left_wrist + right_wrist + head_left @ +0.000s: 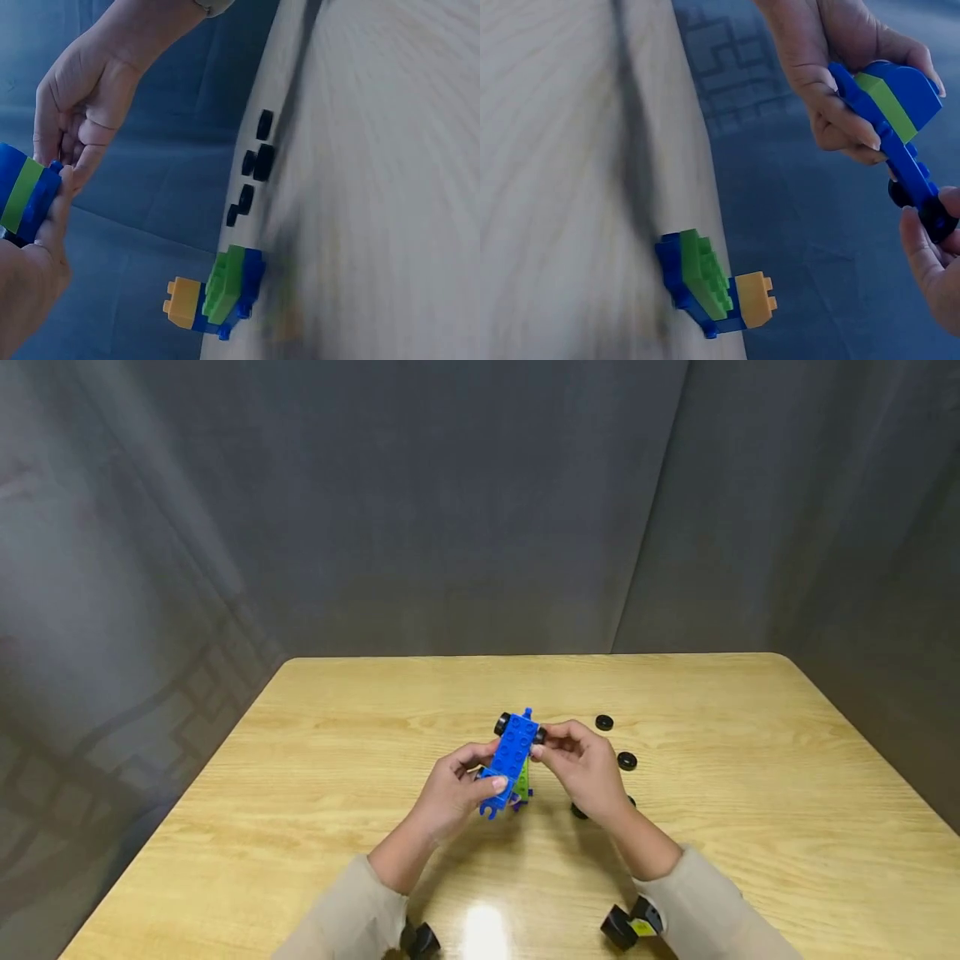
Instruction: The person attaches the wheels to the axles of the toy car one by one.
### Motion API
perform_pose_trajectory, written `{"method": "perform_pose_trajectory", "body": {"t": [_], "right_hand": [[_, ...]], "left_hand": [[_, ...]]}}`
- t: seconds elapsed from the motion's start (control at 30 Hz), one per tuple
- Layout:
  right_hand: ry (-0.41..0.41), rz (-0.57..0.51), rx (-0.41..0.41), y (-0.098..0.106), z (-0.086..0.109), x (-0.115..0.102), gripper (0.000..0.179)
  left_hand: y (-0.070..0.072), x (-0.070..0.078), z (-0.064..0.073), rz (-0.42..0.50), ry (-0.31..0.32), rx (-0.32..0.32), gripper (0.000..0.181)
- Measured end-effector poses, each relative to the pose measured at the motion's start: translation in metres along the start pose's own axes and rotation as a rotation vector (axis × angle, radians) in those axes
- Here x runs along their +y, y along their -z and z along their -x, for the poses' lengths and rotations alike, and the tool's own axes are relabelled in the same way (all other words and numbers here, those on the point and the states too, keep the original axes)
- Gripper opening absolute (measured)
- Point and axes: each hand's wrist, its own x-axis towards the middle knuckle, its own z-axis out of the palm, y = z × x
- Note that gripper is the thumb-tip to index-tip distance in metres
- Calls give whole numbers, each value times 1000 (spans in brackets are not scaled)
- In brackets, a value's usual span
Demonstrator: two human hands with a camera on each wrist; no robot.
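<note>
My left hand [450, 789] grips a blue toy car base [516, 745] by its near end, thumb on top. In the right wrist view, a lime-green block [889, 105] and a rounded blue block [911, 90] are fixed to that base. My right hand [591, 772] pinches a black wheel [936, 219] at the base's far end. Another black wheel [502, 723] sits on the opposite side of that end. Whether the pinched wheel is fully seated, I cannot tell.
Partly hidden behind the held base, a second toy car stands on the table [300, 760], with a green block [227, 285] and an orange block [184, 302]. Several loose black wheels [627, 761] lie by my right hand. Grey curtains [450, 527] hang behind.
</note>
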Motion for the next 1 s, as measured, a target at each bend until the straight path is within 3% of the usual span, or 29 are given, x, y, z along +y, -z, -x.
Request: {"method": "perform_pose_trajectory", "body": {"t": [0.27,0.5,0.83,1.0], "right_hand": [[-51,34,-52,6,-6,-3,22],[-121,76,-65,8,-4,-1,25],[-121,70,-140,10,-4,5,28],[-104,81,-183,12,-4,7,27]], "left_hand": [[2,8,-5,-86,80,-3,53],[5,7,-3,-179,139,-46,56],[9,5,0,-181,193,-72,52],[10,7,0,-185,237,-128,55]]}}
